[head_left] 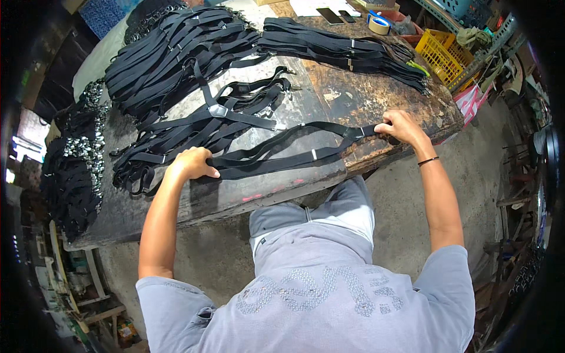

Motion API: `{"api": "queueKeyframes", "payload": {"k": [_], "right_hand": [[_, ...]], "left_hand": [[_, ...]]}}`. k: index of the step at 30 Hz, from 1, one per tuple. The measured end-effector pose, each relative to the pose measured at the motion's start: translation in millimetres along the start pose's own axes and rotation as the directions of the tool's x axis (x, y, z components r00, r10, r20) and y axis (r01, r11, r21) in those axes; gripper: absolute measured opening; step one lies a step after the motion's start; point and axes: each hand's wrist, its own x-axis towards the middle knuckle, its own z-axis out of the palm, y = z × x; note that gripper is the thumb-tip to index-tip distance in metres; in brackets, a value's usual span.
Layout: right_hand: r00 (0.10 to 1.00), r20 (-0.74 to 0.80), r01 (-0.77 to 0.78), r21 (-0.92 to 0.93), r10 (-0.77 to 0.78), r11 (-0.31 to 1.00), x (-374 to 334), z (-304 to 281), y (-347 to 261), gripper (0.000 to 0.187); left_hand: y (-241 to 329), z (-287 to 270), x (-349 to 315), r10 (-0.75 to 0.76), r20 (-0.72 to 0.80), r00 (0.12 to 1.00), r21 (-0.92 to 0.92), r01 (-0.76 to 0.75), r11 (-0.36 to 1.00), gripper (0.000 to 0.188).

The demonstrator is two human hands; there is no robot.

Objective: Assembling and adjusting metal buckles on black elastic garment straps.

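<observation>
A pair of black elastic suspenders point(272, 166) stretches between my two hands over the near part of the table. My left hand point(193, 163) is closed on the strap ends at its left. At the other end, my right hand point(402, 126) pinches the single strap just beyond the joining patch. Small metal adjusters show on the two straps. Behind my left hand lies a loose heap of black suspenders point(200, 126), with a metal-coloured joining piece point(218, 110) on top.
Big piles of black suspenders point(170, 56) cover the far left, and a flatter bundle point(341, 48) lies at the back. Metal clips point(87, 147) hang at the table's left edge. Tape rolls point(378, 25), phones point(331, 16) and a yellow crate point(440, 57) are at the far right.
</observation>
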Motion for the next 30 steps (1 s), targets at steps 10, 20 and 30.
{"api": "queueKeyframes", "payload": {"k": [10,20,30], "right_hand": [[0.906,-0.398,0.165,0.020,-0.144,0.986,-12.8,18.4,-55.6,0.029],[0.979,-0.008,0.195,0.343,-0.204,0.919,-12.1,91.4,-153.3,0.026],[0.980,0.037,0.192,0.103,-0.197,0.976,-8.5,97.2,-168.7,0.020]], "left_hand": [[167.5,70.4,12.7,0.449,-0.701,0.555,-0.084,-0.688,0.721,0.052],[181.6,99.4,34.0,0.327,-0.845,0.424,-0.111,-0.737,0.667,0.040],[182.5,99.9,30.8,0.315,-0.878,0.361,-0.069,-0.746,0.662,0.037]]}}
